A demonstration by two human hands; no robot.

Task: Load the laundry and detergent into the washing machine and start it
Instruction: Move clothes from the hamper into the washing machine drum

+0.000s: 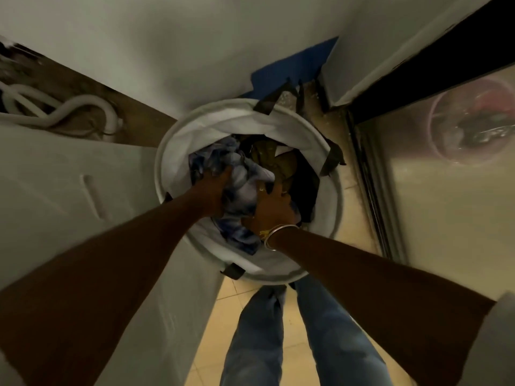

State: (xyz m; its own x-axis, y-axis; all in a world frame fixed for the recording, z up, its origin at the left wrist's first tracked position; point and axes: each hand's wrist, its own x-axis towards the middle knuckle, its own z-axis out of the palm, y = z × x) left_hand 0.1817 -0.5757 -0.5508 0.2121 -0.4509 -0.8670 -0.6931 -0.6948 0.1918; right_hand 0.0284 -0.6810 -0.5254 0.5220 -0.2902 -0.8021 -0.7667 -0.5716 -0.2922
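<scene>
A round white laundry basket [178, 140] stands on the floor just ahead of my feet, full of crumpled clothes. Both my hands reach down into it. My left hand [214, 188] grips a blue-and-white tie-dye garment [242, 188] from its left side. My right hand [274, 204], with a metal bangle at the wrist, digs its curled fingers into the same garment beside an olive-brown piece [281, 162]. The washing machine's white top [55, 190] lies at my left, with a slot-shaped recess in it.
A white hose [69, 107] coils behind the machine at the left. A white wall rises beyond the basket. A sliding glass door with a dark frame [370, 190] runs along the right. Beige floor tiles and my jeans-clad legs [278, 344] fill the bottom.
</scene>
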